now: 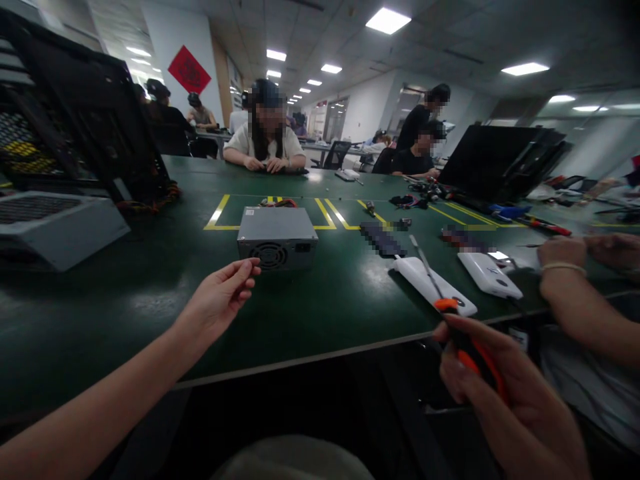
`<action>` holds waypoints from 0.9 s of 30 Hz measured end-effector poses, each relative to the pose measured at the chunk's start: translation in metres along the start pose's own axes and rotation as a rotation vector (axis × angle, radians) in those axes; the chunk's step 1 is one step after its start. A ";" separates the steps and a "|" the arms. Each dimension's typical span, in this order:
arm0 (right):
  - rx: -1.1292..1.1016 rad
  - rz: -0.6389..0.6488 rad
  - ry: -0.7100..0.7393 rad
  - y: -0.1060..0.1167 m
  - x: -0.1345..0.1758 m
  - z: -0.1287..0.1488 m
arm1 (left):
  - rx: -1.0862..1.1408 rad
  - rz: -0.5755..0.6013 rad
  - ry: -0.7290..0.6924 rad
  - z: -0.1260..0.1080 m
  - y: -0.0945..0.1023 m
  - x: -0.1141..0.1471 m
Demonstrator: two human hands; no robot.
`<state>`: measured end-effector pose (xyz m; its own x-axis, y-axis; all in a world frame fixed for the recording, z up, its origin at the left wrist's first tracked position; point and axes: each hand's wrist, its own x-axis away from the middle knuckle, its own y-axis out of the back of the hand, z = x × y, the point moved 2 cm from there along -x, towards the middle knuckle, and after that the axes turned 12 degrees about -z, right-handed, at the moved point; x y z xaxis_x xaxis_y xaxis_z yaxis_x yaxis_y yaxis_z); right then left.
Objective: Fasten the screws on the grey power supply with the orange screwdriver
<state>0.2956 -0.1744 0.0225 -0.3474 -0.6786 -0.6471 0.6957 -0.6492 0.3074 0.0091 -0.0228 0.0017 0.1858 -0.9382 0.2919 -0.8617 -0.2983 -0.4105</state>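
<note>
My left hand [226,293] is pinched closed in front of the near left corner of a grey computer power supply [277,223]. Whatever lies between its thumb and fingers is too small to make out. The power supply rests on the green table, its fan grille and power socket facing me, with cables behind it. At the lower right my right hand [500,387] grips a screwdriver [470,357] by its orange and black handle. Its metal shaft points up and away, over a white device [430,283] on the table.
A second power supply [60,230] and a tilted black computer case [85,113] stand at the left. Another white device [490,273] lies near a co-worker's arm [590,300] at the right. Across the green table [300,320] sits a person [267,140]; a black case [500,160] stands at the far right.
</note>
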 end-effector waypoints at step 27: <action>-0.163 0.407 0.182 -0.102 0.027 0.022 | 0.081 0.097 0.180 0.027 -0.031 0.014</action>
<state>0.2014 -0.1342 -0.0103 0.0803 -0.7860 -0.6130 0.8469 -0.2706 0.4578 0.0508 -0.0317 -0.0050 0.0098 -0.9189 0.3944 -0.8295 -0.2277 -0.5099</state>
